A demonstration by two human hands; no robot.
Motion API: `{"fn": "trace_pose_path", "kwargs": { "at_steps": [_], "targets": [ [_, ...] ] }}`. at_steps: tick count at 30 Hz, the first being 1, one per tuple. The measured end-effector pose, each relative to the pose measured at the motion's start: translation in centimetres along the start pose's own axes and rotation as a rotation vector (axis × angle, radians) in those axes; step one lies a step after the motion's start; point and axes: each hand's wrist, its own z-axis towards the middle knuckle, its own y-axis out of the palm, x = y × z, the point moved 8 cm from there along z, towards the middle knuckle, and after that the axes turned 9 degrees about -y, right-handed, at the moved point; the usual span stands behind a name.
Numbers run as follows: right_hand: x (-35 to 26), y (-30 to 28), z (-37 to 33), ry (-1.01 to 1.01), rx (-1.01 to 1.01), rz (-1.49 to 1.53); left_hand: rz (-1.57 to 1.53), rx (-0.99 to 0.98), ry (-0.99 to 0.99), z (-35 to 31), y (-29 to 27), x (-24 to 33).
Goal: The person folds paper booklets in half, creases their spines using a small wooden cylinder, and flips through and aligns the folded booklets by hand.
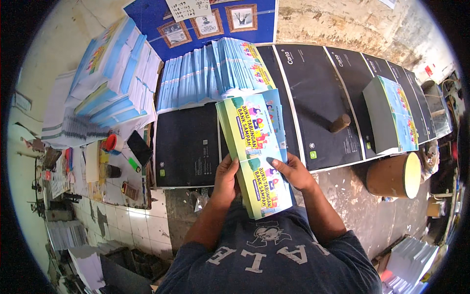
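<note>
Both of my hands hold a few long printed booklets (254, 181) in front of my chest, above the near edge of a black-covered table (191, 142). Their covers are bright yellow, green and blue, with the same design printed twice. My left hand (226, 175) grips the left edge, thumb on top. Across from it, my right hand (294, 172) holds the right edge with its thumb pressed on the cover. The booklets are slightly fanned, so another cover shows behind the front one at the upper right. Most of my fingers are hidden underneath.
A leaning row of booklets (196, 73) lies at the table's back left. At right stand a squared stack (387, 115) and a brown cylinder (340, 123). A round drum (394, 175) is below. The left side table (115, 188) carries a phone (140, 147) and tall paper piles (115, 83).
</note>
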Motion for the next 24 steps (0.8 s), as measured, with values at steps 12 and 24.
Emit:
{"fn": "trace_pose_path", "kwargs": {
  "at_steps": [12, 24],
  "targets": [
    [0.5, -1.1, -0.2, -0.002, 0.066, -0.068, 0.308, 0.108, 0.126, -0.1, -1.5, 1.5],
    [-0.3, -4.9, 0.4, -0.080, 0.226, -0.363, 0.250, 0.070, 0.185, 0.6, -3.8, 2.4]
  ]
}}
